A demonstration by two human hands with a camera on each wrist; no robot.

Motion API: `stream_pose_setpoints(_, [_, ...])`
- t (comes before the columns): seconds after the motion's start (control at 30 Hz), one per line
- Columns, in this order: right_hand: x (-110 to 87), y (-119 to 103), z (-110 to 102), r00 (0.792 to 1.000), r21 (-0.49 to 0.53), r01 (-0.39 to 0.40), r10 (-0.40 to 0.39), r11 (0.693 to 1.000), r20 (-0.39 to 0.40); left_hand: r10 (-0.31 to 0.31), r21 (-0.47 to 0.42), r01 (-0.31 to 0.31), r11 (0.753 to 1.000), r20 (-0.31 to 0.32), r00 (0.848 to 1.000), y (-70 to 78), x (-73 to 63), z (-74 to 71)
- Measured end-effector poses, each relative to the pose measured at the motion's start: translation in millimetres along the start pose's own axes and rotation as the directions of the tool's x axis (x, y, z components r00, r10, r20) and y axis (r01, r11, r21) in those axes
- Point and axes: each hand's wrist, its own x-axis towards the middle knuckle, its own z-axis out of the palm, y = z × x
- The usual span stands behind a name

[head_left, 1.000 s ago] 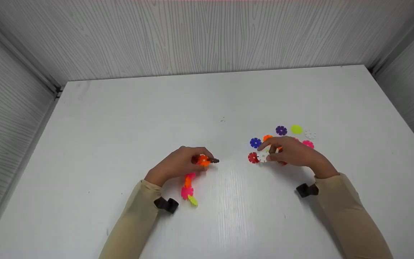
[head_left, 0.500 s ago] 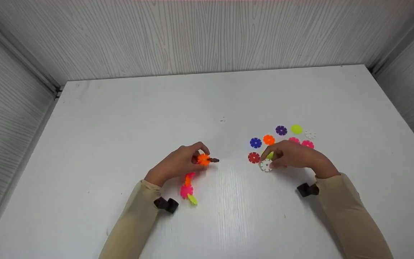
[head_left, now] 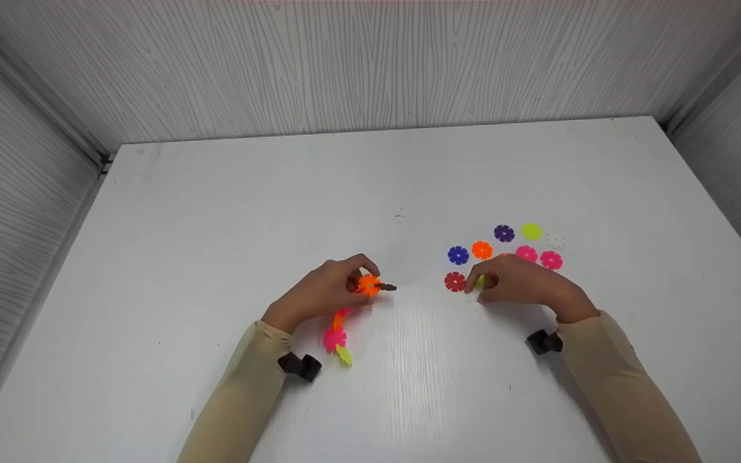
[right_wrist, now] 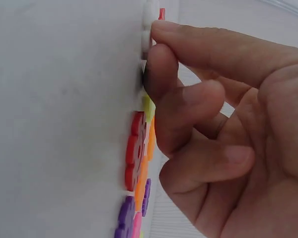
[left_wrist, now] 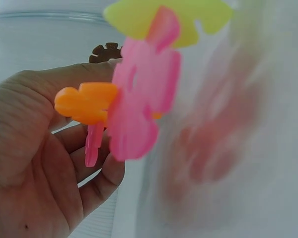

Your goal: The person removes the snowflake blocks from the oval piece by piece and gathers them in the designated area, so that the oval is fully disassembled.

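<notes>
My left hand [head_left: 319, 289] holds a chain of notched plastic flower discs between thumb and fingers. An orange disc [head_left: 369, 285] shows at the fingertips, with a brown disc [head_left: 389, 287] jutting out edge-on. Below hang a pink disc [head_left: 334, 339] and a yellow disc [head_left: 343, 354]; the left wrist view shows the slotted-together pink disc [left_wrist: 144, 84] and orange disc [left_wrist: 82, 104] close up. To the right, my right hand [head_left: 525, 280] pinches a white disc [right_wrist: 147, 29] low at the tabletop. That disc barely shows in the head view. Beside its fingertips lies a red disc [head_left: 455, 281].
Loose discs surround the right hand: blue [head_left: 458, 255], orange [head_left: 482, 250], purple [head_left: 504, 233], yellow [head_left: 531, 231], clear white [head_left: 556, 240] and pink [head_left: 551, 260]. Some lie partly under that hand. Wood-grain panels [head_left: 370, 64] enclose the white table [head_left: 248, 206] at back and sides.
The right hand took the white disc by its edge, drew it slightly toward the near side and turned it, so its face no longer shows. The left hand's chain shifted only slightly.
</notes>
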Motion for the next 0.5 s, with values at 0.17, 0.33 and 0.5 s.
stream_pose_setpoints(0.17, [0.6,-3.1,0.2,0.999,-0.010,-0.001,0.000,1.000,-0.035,0.009,-0.014,-0.009,1.000,-0.008,1.000,-0.3,0.9,1.7])
stream_pose_setpoints(0.33, [0.6,-13.1,2.4,0.994,0.024,0.019,-0.016,1.000,-0.110,0.016,-0.009,-0.016,1.000,-0.011,1.000,0.9,2.9,4.1])
stream_pose_setpoints(0.5, [0.5,-28.5,10.9,0.986,0.053,0.060,-0.051,0.997,-0.159,-0.021,0.000,0.021,1.000,0.002,1.000,5.2,5.5,10.4])
